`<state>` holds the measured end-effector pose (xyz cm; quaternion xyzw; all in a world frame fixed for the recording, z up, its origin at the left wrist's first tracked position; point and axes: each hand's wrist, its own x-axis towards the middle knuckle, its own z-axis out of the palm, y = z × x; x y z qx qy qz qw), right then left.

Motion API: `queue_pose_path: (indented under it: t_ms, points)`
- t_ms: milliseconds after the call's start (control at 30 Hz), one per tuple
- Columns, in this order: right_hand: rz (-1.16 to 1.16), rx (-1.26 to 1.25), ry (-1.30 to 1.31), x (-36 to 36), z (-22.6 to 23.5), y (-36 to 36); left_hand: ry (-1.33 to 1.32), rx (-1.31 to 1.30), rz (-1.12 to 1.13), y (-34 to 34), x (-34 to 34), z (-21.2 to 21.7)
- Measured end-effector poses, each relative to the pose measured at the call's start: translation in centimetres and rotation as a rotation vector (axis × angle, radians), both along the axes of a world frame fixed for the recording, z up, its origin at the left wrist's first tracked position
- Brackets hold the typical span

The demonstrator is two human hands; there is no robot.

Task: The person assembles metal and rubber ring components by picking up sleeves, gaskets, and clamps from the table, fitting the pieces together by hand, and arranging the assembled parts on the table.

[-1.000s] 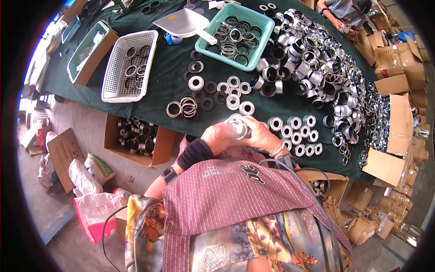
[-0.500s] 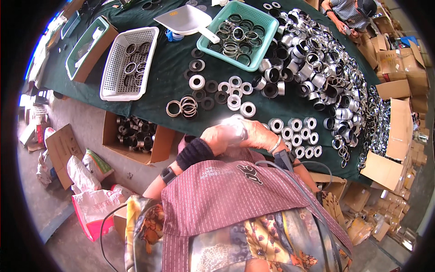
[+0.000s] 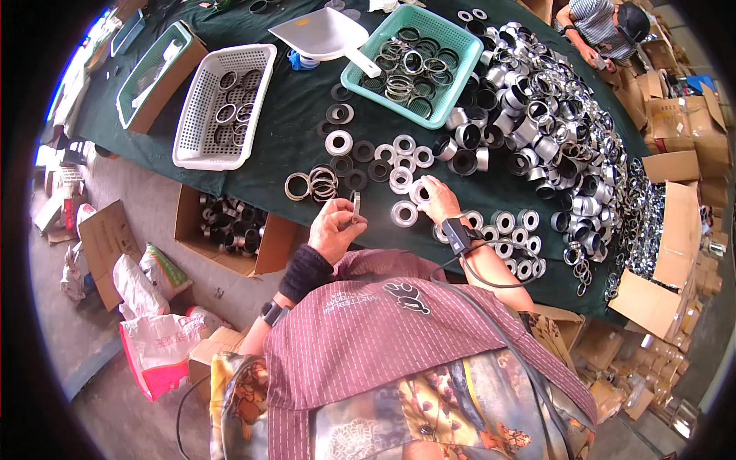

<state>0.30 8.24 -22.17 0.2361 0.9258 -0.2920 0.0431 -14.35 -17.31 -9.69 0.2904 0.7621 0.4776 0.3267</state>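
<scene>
My left hand pinches a thin metal ring edge-on, just above the table's near edge. To the right, the fingers of my right hand close on the edge of a silver-white flanged ring at the table surface. Close by lies another flanged ring, with several more silver rings just beyond. Flat black rings are spread to their left. Thin metal rings lie overlapped beyond my left hand. A grid of silver flanged rings sits right of my right wrist, partly hidden by it.
A large heap of metal collars covers the table's right side. Beyond my hands stand a green basket, a white basket, both holding rings, and a white dustpan. An open carton is below left. Another person works far right.
My hands have parted from together over the table edge. The left now shows a thin ring; the right has reached to a flanged ring. Another flanged ring now shows where my hands were.
</scene>
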Motion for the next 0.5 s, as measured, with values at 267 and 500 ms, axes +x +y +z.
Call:
queue_pose_path:
  t_ms: [267,500]
  points:
    - [-0.074,-0.058,-0.071,1.8,1.5,-0.4,0.175,0.099,0.07,-0.4,-0.3,-2.4]
    - [-0.06,0.009,-0.265,0.1,2.7,-1.0,0.075,0.095,0.106,0.2,-0.1,-3.0]
